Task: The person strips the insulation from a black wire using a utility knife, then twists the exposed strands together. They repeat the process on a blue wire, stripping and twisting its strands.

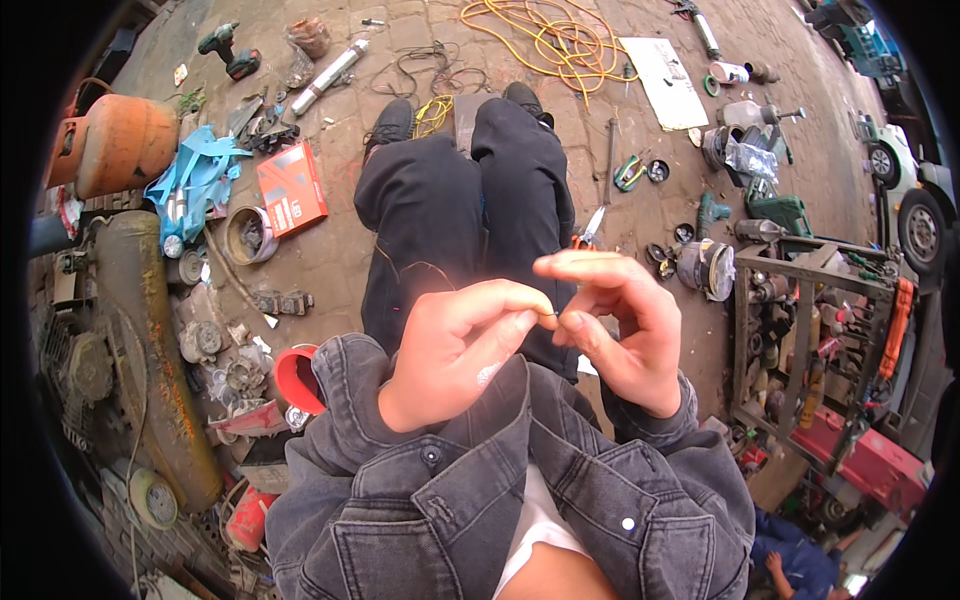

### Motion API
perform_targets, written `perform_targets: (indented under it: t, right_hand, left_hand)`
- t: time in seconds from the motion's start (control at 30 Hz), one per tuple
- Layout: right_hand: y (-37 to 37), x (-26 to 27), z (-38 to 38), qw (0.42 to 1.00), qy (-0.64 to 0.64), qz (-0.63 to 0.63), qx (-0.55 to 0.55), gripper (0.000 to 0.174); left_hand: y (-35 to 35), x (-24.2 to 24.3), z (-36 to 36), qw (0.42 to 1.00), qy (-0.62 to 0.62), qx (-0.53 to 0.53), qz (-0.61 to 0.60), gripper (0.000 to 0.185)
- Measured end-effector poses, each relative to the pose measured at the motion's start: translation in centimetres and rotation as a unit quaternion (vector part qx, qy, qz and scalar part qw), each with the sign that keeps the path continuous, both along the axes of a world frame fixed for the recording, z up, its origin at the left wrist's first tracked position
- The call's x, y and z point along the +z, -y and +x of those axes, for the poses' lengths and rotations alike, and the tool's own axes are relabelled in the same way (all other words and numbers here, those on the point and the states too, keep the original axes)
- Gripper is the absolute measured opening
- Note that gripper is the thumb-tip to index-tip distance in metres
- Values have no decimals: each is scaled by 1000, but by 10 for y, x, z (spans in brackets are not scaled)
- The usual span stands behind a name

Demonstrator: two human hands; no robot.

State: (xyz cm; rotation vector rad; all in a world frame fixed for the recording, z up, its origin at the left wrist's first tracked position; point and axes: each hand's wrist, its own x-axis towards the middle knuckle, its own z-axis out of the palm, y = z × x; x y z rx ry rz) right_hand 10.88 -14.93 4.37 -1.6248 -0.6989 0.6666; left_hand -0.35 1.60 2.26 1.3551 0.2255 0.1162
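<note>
My left hand [469, 341] pinches a thin wire between thumb and forefinger above my lap; a thin wire [431, 265] arcs out behind it over my dark trousers. Close beside it on the right, my right hand [626, 322] has its thumb and fingers curled near the tiny dark wire end [556, 313]. The upper fingers of that hand are spread, and whether its fingertips hold the wire cannot be made out. Beyond my right hand, scissors [590, 229] with orange handles lie on the paving.
At left are an orange gas cylinder [127, 142], a red LED box [292, 190] and a red container [296, 375]. A yellow cable [555, 37] lies ahead. Right stand a metal rack [806, 277] and pliers [628, 173]. A person in blue [795, 555] is at lower right.
</note>
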Motion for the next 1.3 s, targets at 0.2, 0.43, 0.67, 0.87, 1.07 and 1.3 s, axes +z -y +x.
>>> perform_targets:
  t: [0.2, 0.43, 0.67, 0.87, 1.07, 1.3]
  right_hand:
    - [-2, 0, -2, 1000, 10, -15, -6, 11]
    - [-5, -5, -2, 995, 99, 3, -29, 14]
    - [-8, -8, -6, 984, 171, -2, -60, 18]
    - [-12, -12, -12, 956, 274, -16, -106, 20]
    - [-12, -10, -8, 952, 294, 3, -87, 21]
    - [-11, -6, -6, 963, 259, -15, -71, 24]
  left_hand:
    - [0, 3, 1, 991, 22, 63, 120, 13]
    - [3, 3, 9, 953, 98, 111, 263, 16]
    - [5, 3, 5, 947, 64, 96, 300, 16]
    - [7, -3, 7, 942, 130, 99, 293, 16]
    - [6, -5, 6, 932, 136, 106, 318, 18]
    - [6, -6, 5, 912, 129, 116, 373, 21]
